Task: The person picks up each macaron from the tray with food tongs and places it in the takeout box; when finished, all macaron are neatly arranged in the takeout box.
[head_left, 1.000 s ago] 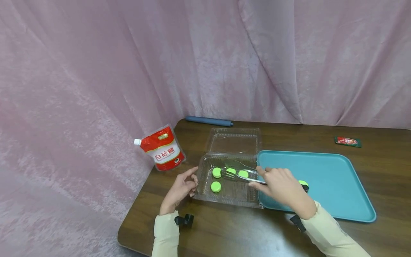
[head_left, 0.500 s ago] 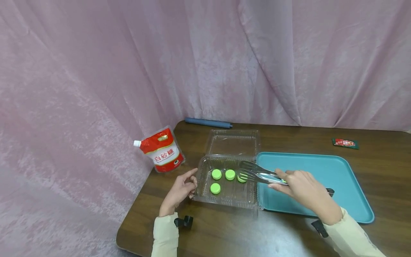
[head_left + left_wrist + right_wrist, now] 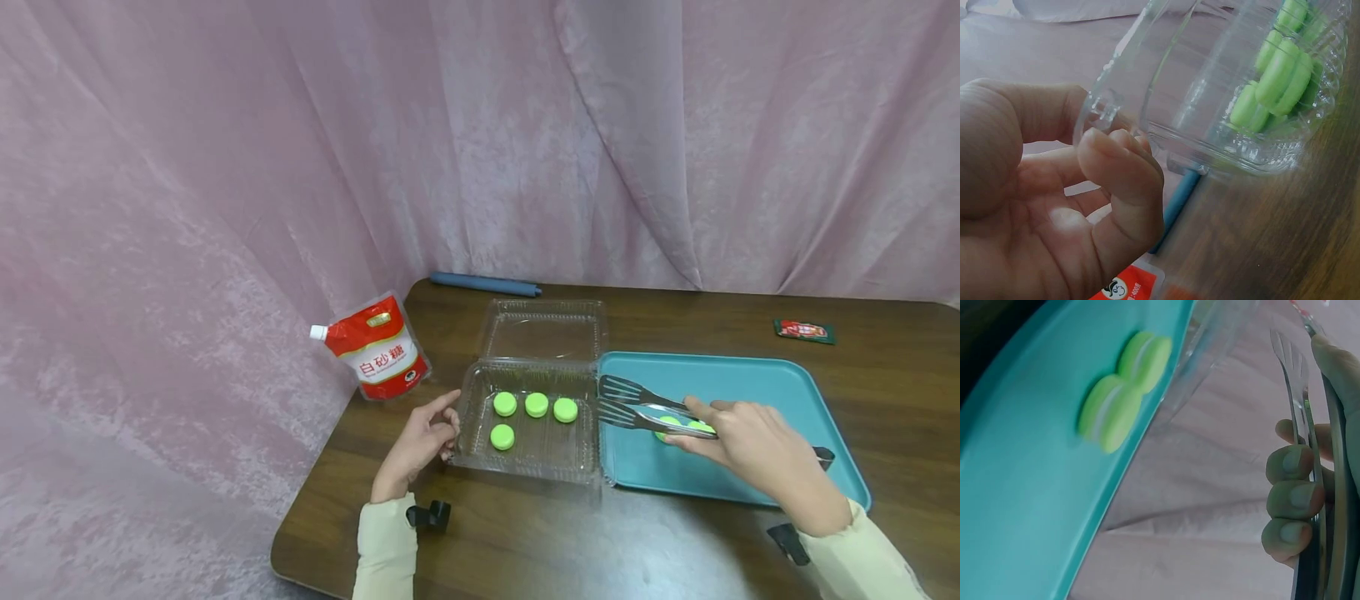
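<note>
My left hand (image 3: 422, 446) pinches the left rim of a clear plastic clamshell container (image 3: 528, 458), whose lid (image 3: 543, 337) lies folded back. Several green macarons (image 3: 536, 405) sit inside it, three in a row and another in front. In the left wrist view, fingertips (image 3: 1100, 147) meet the clear rim. My right hand (image 3: 765, 450) holds metal serving tongs (image 3: 648, 419) over the turquoise tray (image 3: 750, 379). The tongs' slotted ends are spread apart with nothing between them. Two green macarons lie side by side on the tray, the nearer one (image 3: 1110, 412) fully visible in the right wrist view.
A red and white sugar pouch (image 3: 380, 348) with a white cap lies left of the container. Behind it is a blue rod (image 3: 483, 284) at the table's back edge. A small red and green packet (image 3: 804, 331) lies at the back right. Pink curtains (image 3: 510, 167) hang behind.
My right hand has drawn the tongs rightward from over the container to over the tray. A macaron by the tongs is left at the right end of the row. My left hand stays put.
</note>
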A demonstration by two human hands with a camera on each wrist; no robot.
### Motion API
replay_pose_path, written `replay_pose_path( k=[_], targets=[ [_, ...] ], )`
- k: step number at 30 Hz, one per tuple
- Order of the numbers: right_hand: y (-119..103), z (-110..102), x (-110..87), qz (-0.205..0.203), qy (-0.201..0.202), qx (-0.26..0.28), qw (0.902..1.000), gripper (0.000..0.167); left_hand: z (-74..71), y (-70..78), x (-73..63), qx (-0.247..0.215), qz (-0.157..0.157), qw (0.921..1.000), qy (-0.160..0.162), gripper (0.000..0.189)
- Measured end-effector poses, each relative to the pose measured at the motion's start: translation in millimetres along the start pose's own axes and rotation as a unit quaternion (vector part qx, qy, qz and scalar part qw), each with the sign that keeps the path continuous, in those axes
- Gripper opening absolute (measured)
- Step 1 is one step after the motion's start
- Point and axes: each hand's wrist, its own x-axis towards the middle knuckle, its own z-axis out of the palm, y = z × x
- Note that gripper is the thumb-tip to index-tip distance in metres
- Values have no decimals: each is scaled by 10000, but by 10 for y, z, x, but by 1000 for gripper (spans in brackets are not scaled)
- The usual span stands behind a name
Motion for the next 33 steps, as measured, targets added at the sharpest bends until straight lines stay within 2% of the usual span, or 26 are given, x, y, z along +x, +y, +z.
replay_pose_path(
  k=[5,10,14,20,33],
  targets=[
    [121,-45,-138,112,95,-71,9999,57,11,13,-5,-17,10,10000,-16,62],
    [229,-92,-267,366,13,-145,9992,64,13,10,-4,-10,19,10000,-34,63],
    [292,-126,-349,628,-74,-341,9974,66,4,0,0,19,32,10000,-21,62],
    [377,-177,-491,769,-80,-549,9955,67,-3,-12,4,68,-16,10000,-49,62],
    [495,-268,-706,1377,-904,-657,9842,72,-4,-10,8,120,17,9999,-56,61]
  ],
)
